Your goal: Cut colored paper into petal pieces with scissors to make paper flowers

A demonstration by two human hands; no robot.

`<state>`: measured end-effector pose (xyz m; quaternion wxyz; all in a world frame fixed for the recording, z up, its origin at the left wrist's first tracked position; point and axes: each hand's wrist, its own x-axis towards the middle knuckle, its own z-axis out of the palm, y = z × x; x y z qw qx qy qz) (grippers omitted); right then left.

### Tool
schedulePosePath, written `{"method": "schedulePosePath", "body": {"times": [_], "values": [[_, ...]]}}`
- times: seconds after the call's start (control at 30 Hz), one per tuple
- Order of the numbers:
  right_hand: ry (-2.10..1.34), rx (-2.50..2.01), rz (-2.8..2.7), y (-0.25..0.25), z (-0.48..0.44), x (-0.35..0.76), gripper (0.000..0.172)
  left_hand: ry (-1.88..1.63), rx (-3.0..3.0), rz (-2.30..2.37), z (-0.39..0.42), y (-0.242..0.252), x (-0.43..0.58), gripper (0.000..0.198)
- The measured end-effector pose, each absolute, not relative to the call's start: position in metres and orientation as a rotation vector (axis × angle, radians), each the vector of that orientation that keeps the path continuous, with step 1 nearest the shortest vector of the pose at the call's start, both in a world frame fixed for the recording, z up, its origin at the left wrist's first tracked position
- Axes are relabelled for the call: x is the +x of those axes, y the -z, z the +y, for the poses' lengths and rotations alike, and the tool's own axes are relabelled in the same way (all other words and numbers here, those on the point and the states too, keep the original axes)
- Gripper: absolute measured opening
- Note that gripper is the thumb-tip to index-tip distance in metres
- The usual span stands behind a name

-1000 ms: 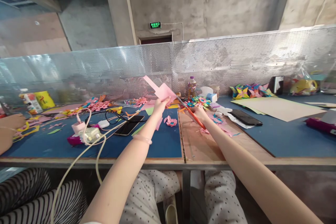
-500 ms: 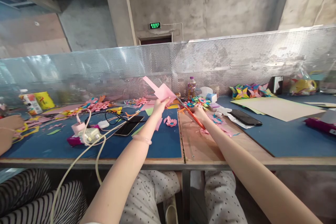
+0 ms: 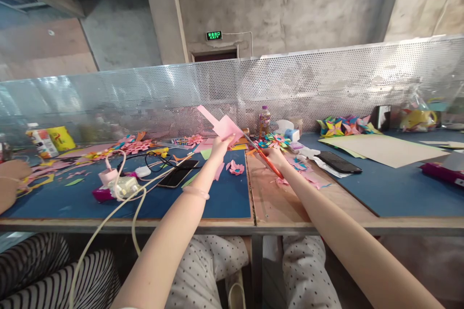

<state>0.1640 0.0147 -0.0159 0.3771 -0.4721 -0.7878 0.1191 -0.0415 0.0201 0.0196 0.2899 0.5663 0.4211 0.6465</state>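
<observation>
My left hand (image 3: 220, 148) is closed on a piece of pink paper (image 3: 226, 127), held up above the table. A narrow strip of the paper sticks out at its upper left. In my right hand (image 3: 274, 158) is a pair of scissors (image 3: 266, 157) with orange-red handles, its blades pointing up and left. The blade tips come to the right edge of the paper; whether they touch it I cannot tell. Below my hands lies a small pink paper flower (image 3: 235, 167). Just beyond the scissors sits a multicoloured paper flower (image 3: 278, 141).
A phone (image 3: 178, 174), tangled cables and a power adapter (image 3: 125, 187) lie to the left. A bottle (image 3: 264, 120) stands at the back. On the right are a black phone (image 3: 337, 161) and large paper sheets (image 3: 380, 148). Another person's hand (image 3: 13, 178) is at far left.
My hands, the pink paper and the scissors look almost unmoved. At far left, the other person's hand has shifted slightly.
</observation>
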Motion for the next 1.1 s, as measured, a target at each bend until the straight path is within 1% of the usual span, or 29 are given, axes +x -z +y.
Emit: {"method": "schedulePosePath", "body": {"times": [0.23, 0.67, 0.93, 1.1], "values": [[-0.276, -1.188, -2.025, 0.0168, 0.0147, 0.1638, 0.03, -1.75, 1.569, 1.071, 0.0212, -0.0179, -0.0444, 0.039], [-0.352, -1.142, -2.031, 0.0163, 0.017, 0.167, 0.033, -1.744, 1.566, 1.098, 0.0191, -0.0204, -0.0407, 0.037], [-0.248, -1.18, -2.026, 0.0196, 0.0177, 0.1656, 0.033, -1.743, 1.534, 1.1, 0.0171, -0.0231, -0.0391, 0.037], [-0.239, -1.196, -2.047, 0.0201, 0.0176, 0.1648, 0.034, -1.755, 1.521, 1.074, 0.0183, -0.0215, -0.0398, 0.037]]}}
